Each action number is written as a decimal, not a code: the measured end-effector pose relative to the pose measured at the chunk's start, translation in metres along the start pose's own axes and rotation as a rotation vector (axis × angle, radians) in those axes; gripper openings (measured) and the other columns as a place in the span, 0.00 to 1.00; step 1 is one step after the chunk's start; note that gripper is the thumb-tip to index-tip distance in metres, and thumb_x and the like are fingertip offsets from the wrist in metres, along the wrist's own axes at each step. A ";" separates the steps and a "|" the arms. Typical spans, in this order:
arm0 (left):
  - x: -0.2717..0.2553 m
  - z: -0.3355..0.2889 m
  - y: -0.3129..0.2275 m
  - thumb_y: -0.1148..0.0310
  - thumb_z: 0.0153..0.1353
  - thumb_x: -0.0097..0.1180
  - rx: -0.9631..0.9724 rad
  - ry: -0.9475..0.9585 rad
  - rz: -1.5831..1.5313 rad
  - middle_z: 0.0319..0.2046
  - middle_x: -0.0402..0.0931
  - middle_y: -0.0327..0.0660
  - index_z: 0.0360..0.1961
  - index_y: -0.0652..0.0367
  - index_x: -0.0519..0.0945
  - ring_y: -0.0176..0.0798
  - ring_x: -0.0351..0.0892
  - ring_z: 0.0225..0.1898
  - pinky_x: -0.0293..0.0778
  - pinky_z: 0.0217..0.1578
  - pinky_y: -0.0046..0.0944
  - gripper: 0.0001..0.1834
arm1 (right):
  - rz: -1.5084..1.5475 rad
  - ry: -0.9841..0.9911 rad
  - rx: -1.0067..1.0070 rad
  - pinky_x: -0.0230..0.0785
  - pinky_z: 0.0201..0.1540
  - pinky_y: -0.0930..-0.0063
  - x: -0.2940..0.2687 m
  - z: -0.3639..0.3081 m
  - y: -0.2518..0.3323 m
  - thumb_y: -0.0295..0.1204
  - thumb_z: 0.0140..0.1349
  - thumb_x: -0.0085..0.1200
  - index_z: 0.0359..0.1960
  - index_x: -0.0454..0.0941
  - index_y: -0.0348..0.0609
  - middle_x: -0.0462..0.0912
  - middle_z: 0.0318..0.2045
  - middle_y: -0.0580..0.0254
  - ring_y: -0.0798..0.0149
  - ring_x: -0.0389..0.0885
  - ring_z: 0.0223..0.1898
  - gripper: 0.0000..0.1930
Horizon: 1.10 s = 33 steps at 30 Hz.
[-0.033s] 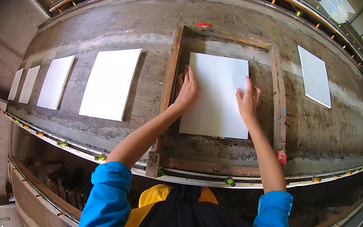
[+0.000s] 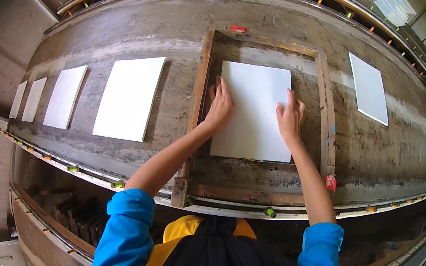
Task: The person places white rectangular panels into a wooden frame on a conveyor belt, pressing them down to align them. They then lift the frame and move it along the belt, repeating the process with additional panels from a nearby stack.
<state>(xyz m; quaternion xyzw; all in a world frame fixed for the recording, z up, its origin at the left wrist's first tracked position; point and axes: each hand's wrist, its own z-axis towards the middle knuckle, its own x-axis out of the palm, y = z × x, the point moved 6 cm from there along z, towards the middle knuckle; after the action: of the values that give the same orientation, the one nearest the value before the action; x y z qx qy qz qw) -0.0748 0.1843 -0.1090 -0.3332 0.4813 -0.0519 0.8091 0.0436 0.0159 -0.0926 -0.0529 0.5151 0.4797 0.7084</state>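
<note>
At nine o'clock we find four white pads [image 2: 129, 96] laid on the desk [image 2: 187, 34], apparently done. At centre, left hand [image 2: 221, 105] and right hand [image 2: 290, 117], fingers extended, touch opposite edges of the centre pad [image 2: 252, 122] inside the wooden frame [image 2: 202, 78]; we judge it unfinished. At two o'clock, a loose pad [image 2: 368, 88] seems outstanding.
</note>
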 end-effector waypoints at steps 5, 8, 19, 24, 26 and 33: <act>-0.001 -0.006 -0.016 0.65 0.55 0.41 0.094 -0.006 0.222 0.60 0.43 0.63 0.57 0.80 0.43 0.58 0.34 0.64 0.32 0.61 0.55 0.36 | -0.248 0.032 -0.046 0.49 0.57 0.56 -0.004 -0.003 0.017 0.30 0.59 0.43 0.56 0.57 0.39 0.58 0.58 0.49 0.51 0.51 0.61 0.23; -0.001 -0.009 -0.026 0.60 0.55 0.39 0.157 0.022 0.404 0.61 0.42 0.62 0.58 0.78 0.47 0.55 0.35 0.64 0.30 0.61 0.55 0.36 | -0.184 0.057 -0.105 0.47 0.59 0.57 -0.003 -0.009 0.022 0.31 0.59 0.43 0.56 0.57 0.37 0.57 0.58 0.48 0.51 0.50 0.62 0.23; 0.004 -0.050 -0.066 0.56 0.56 0.40 0.284 0.186 0.290 0.62 0.43 0.57 0.60 0.71 0.48 0.52 0.36 0.65 0.34 0.61 0.53 0.37 | -0.130 0.266 -0.303 0.40 0.64 0.60 -0.011 -0.053 0.065 0.34 0.59 0.41 0.58 0.52 0.34 0.52 0.60 0.44 0.50 0.46 0.63 0.27; 0.012 -0.019 -0.049 0.55 0.56 0.40 0.146 0.123 0.344 0.62 0.41 0.55 0.60 0.69 0.49 0.51 0.35 0.65 0.34 0.61 0.52 0.37 | -0.128 0.318 -0.340 0.39 0.64 0.60 -0.002 -0.039 0.071 0.31 0.58 0.39 0.59 0.51 0.33 0.51 0.61 0.46 0.53 0.46 0.64 0.27; 0.015 0.001 -0.042 0.53 0.56 0.39 0.096 0.086 0.344 0.63 0.40 0.54 0.60 0.68 0.49 0.50 0.34 0.66 0.34 0.61 0.54 0.37 | -0.056 0.301 -0.351 0.40 0.64 0.60 0.006 -0.023 0.070 0.29 0.57 0.40 0.58 0.50 0.31 0.53 0.60 0.45 0.53 0.48 0.63 0.28; 0.022 0.055 -0.017 0.48 0.55 0.38 0.028 0.058 0.326 0.63 0.42 0.52 0.60 0.69 0.49 0.48 0.36 0.65 0.31 0.61 0.56 0.40 | 0.081 0.200 -0.342 0.47 0.62 0.62 0.035 0.047 0.045 0.26 0.56 0.42 0.58 0.50 0.31 0.61 0.55 0.41 0.49 0.57 0.59 0.28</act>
<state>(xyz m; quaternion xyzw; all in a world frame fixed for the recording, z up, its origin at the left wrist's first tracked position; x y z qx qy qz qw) -0.0149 0.1894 -0.0984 -0.2380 0.5514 0.0636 0.7970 0.0424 0.0887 -0.0791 -0.1990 0.4956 0.5807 0.6145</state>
